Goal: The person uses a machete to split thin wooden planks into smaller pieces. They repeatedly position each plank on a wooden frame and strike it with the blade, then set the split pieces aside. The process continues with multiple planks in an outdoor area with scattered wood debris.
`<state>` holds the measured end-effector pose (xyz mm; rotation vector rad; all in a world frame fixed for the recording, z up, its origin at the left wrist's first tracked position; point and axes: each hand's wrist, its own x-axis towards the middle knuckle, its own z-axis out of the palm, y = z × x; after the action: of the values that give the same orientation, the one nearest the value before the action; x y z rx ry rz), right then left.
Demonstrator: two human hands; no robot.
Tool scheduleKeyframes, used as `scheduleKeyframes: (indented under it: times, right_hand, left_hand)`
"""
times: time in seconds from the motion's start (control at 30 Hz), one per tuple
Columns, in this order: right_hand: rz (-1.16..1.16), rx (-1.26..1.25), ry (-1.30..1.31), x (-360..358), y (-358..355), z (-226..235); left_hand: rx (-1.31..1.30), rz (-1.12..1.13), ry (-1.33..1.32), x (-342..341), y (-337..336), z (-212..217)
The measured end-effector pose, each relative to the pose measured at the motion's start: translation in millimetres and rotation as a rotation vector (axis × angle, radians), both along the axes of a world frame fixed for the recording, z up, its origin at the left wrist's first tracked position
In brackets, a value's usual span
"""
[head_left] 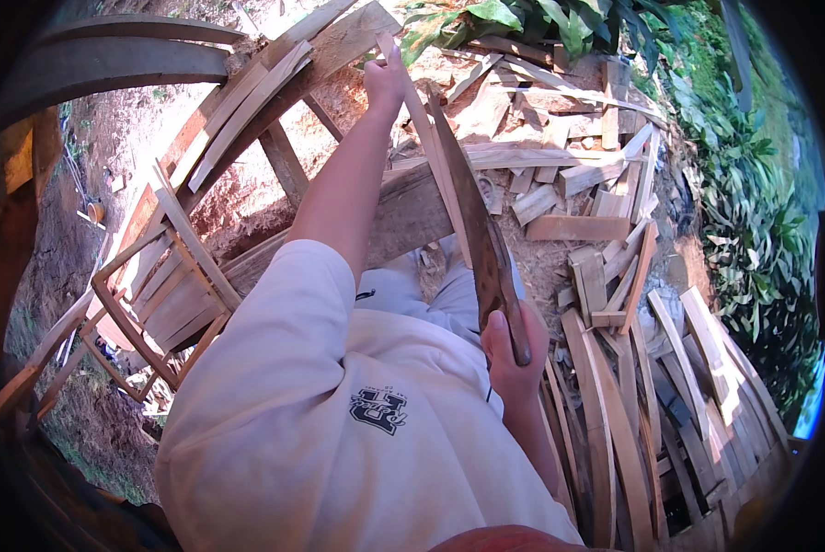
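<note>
Stretched out ahead of me, my left hand (385,81) is closed around the far end of a pale wooden strip (438,175), beside the end of a thick beam. The strip slants back toward my body. Near my waist on the right, my right hand (516,348) grips a long dark brown tapered piece (486,248), with the thumb on top. It has a rounded near end and narrows to a point away from me; whether it is a tool or plain wood I cannot tell. It lies along the strip and hides part of it.
A wide plank (399,212) lies across in front of my legs. The thick beam (339,46) runs to the far left, near a wooden frame (137,313). Scrap blocks (578,227) cover the ground ahead right, and long boards (606,414) pile up beside me. Leafy plants (753,175) border the right.
</note>
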<state>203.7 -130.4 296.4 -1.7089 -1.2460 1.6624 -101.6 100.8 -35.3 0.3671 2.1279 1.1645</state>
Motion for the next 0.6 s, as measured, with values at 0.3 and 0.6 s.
scheduleKeyframes:
  times: [0.3, 0.6]
  right_hand:
    - [-0.082, -0.116, 0.010, -13.1, 29.0, 23.5]
    - [-0.065, -0.085, 0.006, -42.2, 58.2, 9.1]
  left_hand:
    - [0.128, 0.016, -0.227, 19.8, 18.1, 0.4]
    - [0.139, 0.036, -0.328, 28.1, 10.8, 12.3]
